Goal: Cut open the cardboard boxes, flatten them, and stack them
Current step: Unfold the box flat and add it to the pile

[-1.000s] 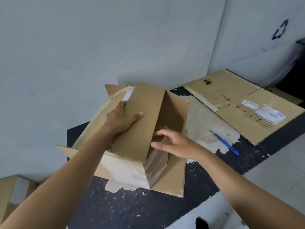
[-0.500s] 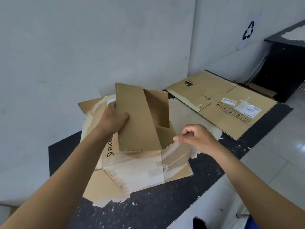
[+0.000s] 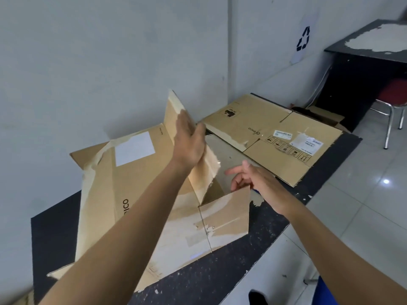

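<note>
**Checker:** Report the work item, nearest point first.

**Operator:** The box point(image 3: 132, 194) lies on the bench point(image 3: 198, 282) in front of me, at 12 o'clock. One second ago it stood as a hollow shell. It has since collapsed, and its main panels now rest nearly flat. The near-right panel point(image 3: 226, 216), at 1 o'clock, tilts up off the bench.

**Checker:** State of the hands?

**Operator:** My left hand point(image 3: 189, 142) is flat, fingers straight, palm pressed against the one flap point(image 3: 174, 111) that stands upright on the far part of the box. It grips nothing. My right hand point(image 3: 251, 179) was inside the box a second ago. It has come out and hovers just beyond the near-right panel, fingers loosely spread, holding nothing.

**Checker:** Consequence for the task?

**Operator:** In my judgement, cutting is finished on this box and flattening is almost complete. The upright flap has to be folded down, otherwise the sheet will not lie level.

**Checker:** Destination?

**Operator:** The flattened cardboard point(image 3: 275, 128) lies at 2 o'clock, farther along the bench, near the box. I cannot tell whether the two touch. I expect the box to go on top of it.
</note>
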